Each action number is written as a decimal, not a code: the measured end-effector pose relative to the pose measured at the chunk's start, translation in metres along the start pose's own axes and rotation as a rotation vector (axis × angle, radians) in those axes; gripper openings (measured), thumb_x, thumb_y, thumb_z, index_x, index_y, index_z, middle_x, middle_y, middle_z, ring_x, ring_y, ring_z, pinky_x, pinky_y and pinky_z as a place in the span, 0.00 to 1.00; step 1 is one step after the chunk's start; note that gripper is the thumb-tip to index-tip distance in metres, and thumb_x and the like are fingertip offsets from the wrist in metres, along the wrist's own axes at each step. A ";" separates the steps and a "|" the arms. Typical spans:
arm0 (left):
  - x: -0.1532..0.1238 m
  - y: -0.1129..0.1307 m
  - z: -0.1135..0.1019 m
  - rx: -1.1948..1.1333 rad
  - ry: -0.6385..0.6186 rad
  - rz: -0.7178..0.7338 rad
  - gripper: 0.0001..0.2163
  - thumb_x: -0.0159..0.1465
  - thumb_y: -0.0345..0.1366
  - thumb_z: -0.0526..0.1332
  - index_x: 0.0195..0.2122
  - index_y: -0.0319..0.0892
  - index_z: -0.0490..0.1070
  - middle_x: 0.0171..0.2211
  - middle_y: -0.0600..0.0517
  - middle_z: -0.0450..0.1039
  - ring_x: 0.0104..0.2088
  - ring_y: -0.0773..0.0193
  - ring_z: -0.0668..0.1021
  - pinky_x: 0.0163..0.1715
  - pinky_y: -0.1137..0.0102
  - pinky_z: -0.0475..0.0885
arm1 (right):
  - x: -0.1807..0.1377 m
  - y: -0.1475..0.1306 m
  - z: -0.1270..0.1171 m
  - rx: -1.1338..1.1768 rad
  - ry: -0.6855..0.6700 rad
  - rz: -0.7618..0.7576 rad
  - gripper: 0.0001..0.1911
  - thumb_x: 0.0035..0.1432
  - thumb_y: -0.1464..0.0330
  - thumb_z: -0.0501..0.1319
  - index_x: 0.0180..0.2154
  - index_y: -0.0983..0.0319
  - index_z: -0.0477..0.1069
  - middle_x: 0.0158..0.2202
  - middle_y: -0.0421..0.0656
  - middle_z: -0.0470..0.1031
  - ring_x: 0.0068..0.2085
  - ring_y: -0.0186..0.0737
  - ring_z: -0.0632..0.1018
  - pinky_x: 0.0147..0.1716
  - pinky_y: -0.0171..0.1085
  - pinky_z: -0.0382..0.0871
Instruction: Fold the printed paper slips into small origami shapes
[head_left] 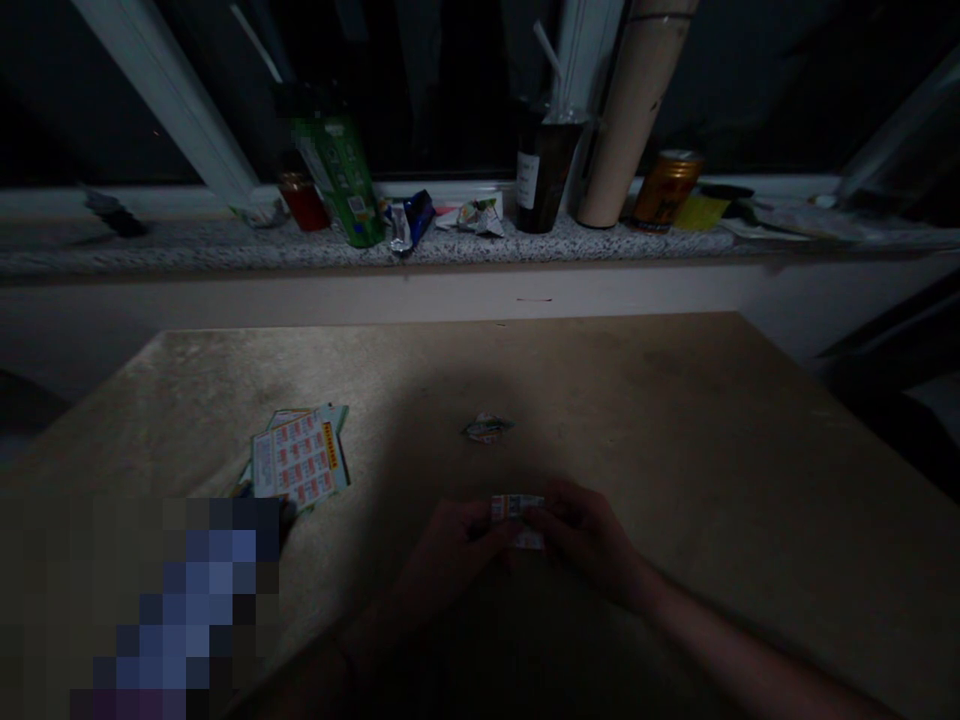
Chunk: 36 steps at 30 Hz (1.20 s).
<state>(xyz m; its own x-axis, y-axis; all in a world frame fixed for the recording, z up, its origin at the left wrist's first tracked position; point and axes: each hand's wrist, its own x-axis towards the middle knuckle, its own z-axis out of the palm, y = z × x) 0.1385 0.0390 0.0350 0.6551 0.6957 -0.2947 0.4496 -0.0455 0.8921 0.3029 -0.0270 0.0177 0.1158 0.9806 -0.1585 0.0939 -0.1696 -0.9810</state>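
Note:
Both of my hands meet over the near middle of the table, in deep shadow. Between them is a small printed paper card (529,538), which looks folded and has red and white print. My left hand (459,545) pinches its left edge with thumb and fingers. On the right side, my right hand (589,535) grips it, its thumb lying across the front. A little farther off on the table lies a small folded paper piece (487,428), touched by neither hand. To the left rests a loose pile of printed cards (296,462).
Pixel blocks blur the lower left corner. Behind the wooden table (637,400), a speckled sill (450,245) holds a green carton (345,185), a dark cup with a straw (546,180), a cardboard tube (630,120), a gold can (667,190) and crumpled wrappers (411,222).

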 end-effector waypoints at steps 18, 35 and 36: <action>0.001 -0.005 -0.001 -0.064 0.075 0.056 0.14 0.63 0.41 0.54 0.33 0.38 0.75 0.24 0.53 0.76 0.26 0.63 0.75 0.26 0.75 0.66 | 0.002 -0.004 -0.006 -0.071 -0.230 -0.188 0.16 0.62 0.60 0.52 0.34 0.61 0.74 0.30 0.40 0.74 0.32 0.37 0.73 0.33 0.34 0.66; 0.001 -0.005 0.000 -0.109 0.064 0.095 0.15 0.64 0.42 0.53 0.29 0.39 0.73 0.25 0.53 0.75 0.27 0.63 0.77 0.29 0.74 0.68 | 0.001 -0.003 -0.004 0.009 -0.287 -0.079 0.20 0.60 0.55 0.54 0.29 0.63 0.72 0.22 0.38 0.68 0.22 0.29 0.67 0.21 0.28 0.61; 0.000 -0.005 0.000 -0.085 0.084 0.099 0.16 0.65 0.43 0.52 0.29 0.39 0.73 0.25 0.53 0.75 0.27 0.63 0.76 0.29 0.74 0.68 | 0.001 -0.003 -0.004 -0.004 -0.291 -0.077 0.20 0.60 0.54 0.54 0.29 0.63 0.72 0.22 0.38 0.67 0.21 0.29 0.66 0.20 0.28 0.60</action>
<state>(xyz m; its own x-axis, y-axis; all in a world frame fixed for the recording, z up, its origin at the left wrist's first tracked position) 0.1367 0.0389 0.0308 0.6388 0.7487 -0.1772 0.3297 -0.0582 0.9423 0.3068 -0.0261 0.0210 -0.1803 0.9775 -0.1097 0.0951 -0.0937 -0.9911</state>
